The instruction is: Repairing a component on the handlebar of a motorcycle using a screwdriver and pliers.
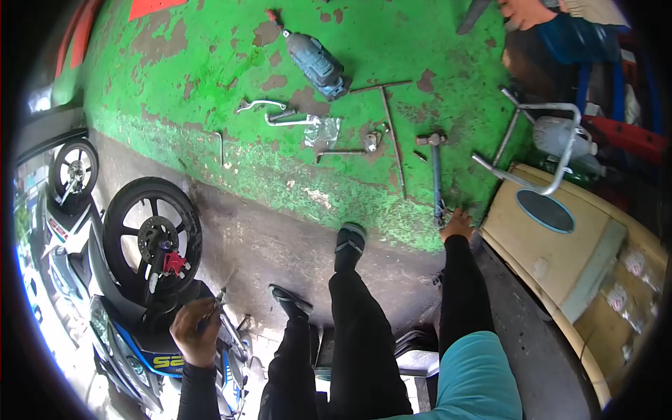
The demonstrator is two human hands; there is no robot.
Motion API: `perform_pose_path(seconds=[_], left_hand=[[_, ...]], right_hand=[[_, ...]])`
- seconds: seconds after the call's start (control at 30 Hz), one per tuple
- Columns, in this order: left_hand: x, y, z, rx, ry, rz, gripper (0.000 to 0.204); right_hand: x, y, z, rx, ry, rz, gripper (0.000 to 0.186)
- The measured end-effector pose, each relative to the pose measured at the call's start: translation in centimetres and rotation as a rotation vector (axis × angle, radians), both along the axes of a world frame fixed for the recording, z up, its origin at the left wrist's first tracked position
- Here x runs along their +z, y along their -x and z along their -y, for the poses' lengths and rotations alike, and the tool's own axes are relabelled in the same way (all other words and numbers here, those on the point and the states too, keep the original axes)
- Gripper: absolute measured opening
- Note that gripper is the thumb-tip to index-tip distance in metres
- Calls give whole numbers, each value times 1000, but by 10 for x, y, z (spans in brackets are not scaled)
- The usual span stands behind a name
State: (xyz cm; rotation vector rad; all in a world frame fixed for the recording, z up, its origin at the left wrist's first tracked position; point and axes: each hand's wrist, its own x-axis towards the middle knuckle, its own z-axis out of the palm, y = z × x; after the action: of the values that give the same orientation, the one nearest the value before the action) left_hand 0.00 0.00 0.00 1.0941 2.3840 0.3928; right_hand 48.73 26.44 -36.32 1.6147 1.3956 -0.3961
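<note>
My left hand (196,332) is closed around a slim metal tool (223,288) whose thin tip points up and away; its kind is not clear. This hand is in front of the motorcycle (157,343) at left. Down at the edge of the green floor, my right hand (458,225) reaches out with fingers apart. Its fingertips are beside the lower end of a hammer (437,168) and a small dark metal piece (442,214). Farther left lie a long T-handle wrench (392,133), a bar-shaped tool (341,152), a clear plastic bag (322,132) and a silver lever (262,105).
A blue-grey power tool (315,63) lies at the far middle. On the right stand a beige cabinet (553,245) and a metal tube frame (577,140). Motorcycle wheels (115,231) line the left. Another person's bare foot (525,12) shows at the far right.
</note>
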Motion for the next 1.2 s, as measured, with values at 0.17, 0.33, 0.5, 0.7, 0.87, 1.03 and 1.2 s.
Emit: perform_pose_path(seconds=[0.17, 0.33, 0.5, 0.7, 0.87, 1.03, 1.2], left_hand=[[-8, -17, -40, 197, -132, 26, 15], [33, -23, -46, 181, -153, -21, 17], [102, -24, -20, 228, -126, -55, 18], [211, -42, 47, 344, -430, -50, 14], [301, -83, 157, 539, -523, -178, 15], [359, -120, 264, 680, -616, -280, 15], [391, -159, 348, 741, -639, -337, 15]], right_hand=[[-13, -14, 2, 50, -170, -99, 84], [12, -25, 21, 23, -375, -243, 63], [101, 25, 63, -469, -405, -921, 25], [320, 155, 144, -933, 304, -1466, 10], [516, 242, 223, -761, 796, -1656, 11], [667, 266, 311, -362, 1282, -1346, 35], [745, 263, 382, -89, 1536, -1144, 63]])
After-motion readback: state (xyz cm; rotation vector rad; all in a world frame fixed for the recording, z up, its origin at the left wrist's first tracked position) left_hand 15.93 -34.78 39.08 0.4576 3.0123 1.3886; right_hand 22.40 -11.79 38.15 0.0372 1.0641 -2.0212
